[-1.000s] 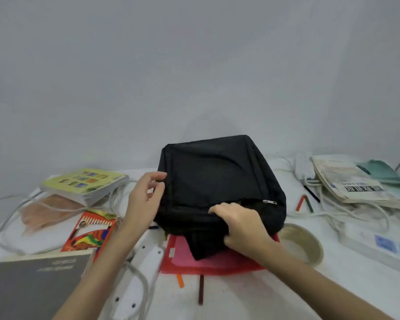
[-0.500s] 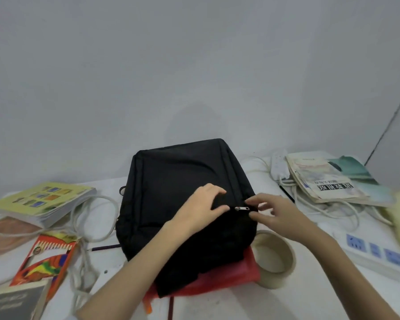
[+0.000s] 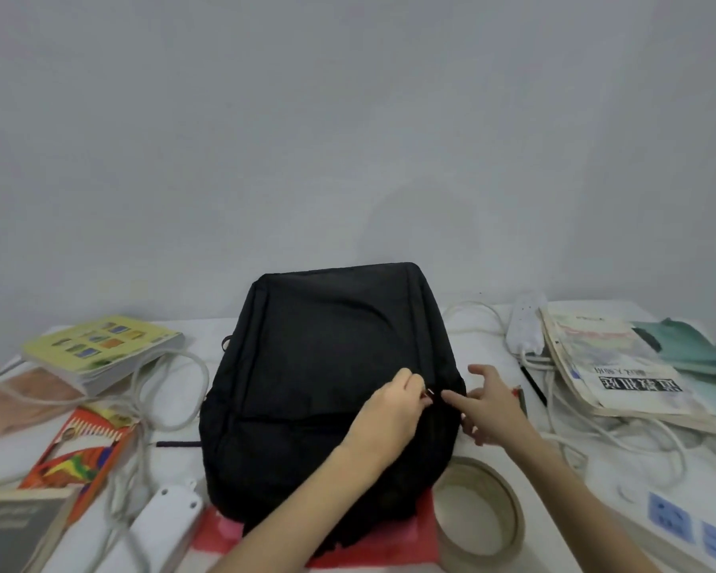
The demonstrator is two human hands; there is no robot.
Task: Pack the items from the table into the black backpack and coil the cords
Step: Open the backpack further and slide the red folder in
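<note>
Left hand (image 3: 389, 411) pinches the zipper pull (image 3: 430, 393) on the black backpack (image 3: 327, 366); right hand (image 3: 490, 401) rests spread on its right edge, holding nothing.

Nearest, a red folder (image 3: 424, 531) lies under the backpack, a tape roll (image 3: 478, 510) just right. Backpack sits mid-table; white cords (image 3: 170, 390) loop left, books (image 3: 621, 366) lie far right.

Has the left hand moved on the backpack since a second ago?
Yes. The left hand went from the black backpack's left edge across to its right side, where it now pinches the zipper pull beside the right hand.
</note>
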